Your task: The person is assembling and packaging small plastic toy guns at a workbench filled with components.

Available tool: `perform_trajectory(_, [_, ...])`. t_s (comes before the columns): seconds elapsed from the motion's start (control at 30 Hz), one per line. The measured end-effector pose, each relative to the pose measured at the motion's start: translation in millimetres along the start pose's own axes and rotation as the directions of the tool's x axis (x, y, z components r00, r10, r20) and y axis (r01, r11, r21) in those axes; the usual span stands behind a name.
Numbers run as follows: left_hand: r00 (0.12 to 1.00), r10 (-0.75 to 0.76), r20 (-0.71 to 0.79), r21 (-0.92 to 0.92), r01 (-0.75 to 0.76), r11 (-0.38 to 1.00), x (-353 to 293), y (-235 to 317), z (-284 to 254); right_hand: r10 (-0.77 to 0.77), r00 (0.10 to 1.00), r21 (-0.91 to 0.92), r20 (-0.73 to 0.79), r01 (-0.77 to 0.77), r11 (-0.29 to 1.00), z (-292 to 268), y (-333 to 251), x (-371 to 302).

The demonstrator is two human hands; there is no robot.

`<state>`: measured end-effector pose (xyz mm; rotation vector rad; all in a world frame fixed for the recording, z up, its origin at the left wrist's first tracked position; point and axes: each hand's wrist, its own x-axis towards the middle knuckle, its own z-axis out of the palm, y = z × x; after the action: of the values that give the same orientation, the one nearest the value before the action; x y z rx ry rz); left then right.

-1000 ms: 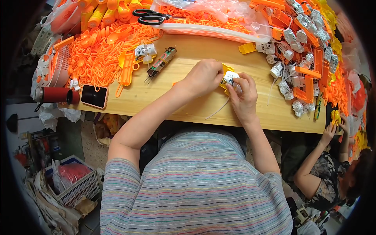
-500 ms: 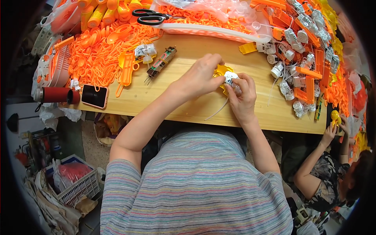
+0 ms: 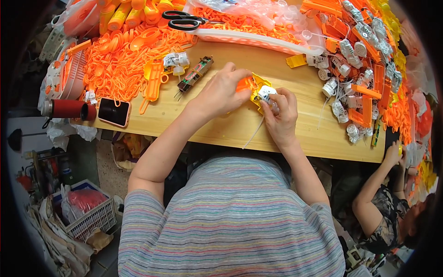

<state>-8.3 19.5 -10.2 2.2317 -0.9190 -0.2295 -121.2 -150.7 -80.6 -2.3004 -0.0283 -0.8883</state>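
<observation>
My right hand (image 3: 282, 117) is closed on a small white plastic unit (image 3: 266, 93), which sits against a yellow plastic shell (image 3: 258, 87). A thin pale wire (image 3: 253, 133) trails from beneath that hand toward the table's near edge. Just left of the shell, my left hand (image 3: 220, 92) pinches an orange plastic piece (image 3: 245, 84); its exact shape is partly covered by the fingers. Farther left on the wooden table (image 3: 184, 120) lie a screwdriver-like bundle of green and dark strips (image 3: 196, 74) and an orange long-handled frame (image 3: 152, 85) beside another white unit (image 3: 176, 60).
Orange loops and rings (image 3: 108, 69) are heaped at the left. Black-handled scissors (image 3: 184, 21) rest on a white-rimmed tray (image 3: 258, 38) at the back. White units and orange frames (image 3: 353, 87) crowd the right. A phone (image 3: 114, 111) and red flask (image 3: 69, 110) lie left. A co-worker (image 3: 383, 207) sits right.
My left hand has drawn slightly left, away from the yellow shell, and an orange piece now shows at its fingertips. The right hand keeps its hold on the white unit.
</observation>
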Motion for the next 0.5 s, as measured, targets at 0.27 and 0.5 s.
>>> perform_trajectory(0.27, [0.993,0.03,-0.11,0.113,-0.017,0.993,-2,-2,13,-0.001,1.0,-0.006,-0.005,0.0,1.0,1,0,-2])
perform_trajectory(0.5, [0.95,0.152,-0.274,0.073,-0.137,0.988,-4,-12,32,-0.017,1.0,-0.009,-0.009,0.017,1.0,0,-2,0])
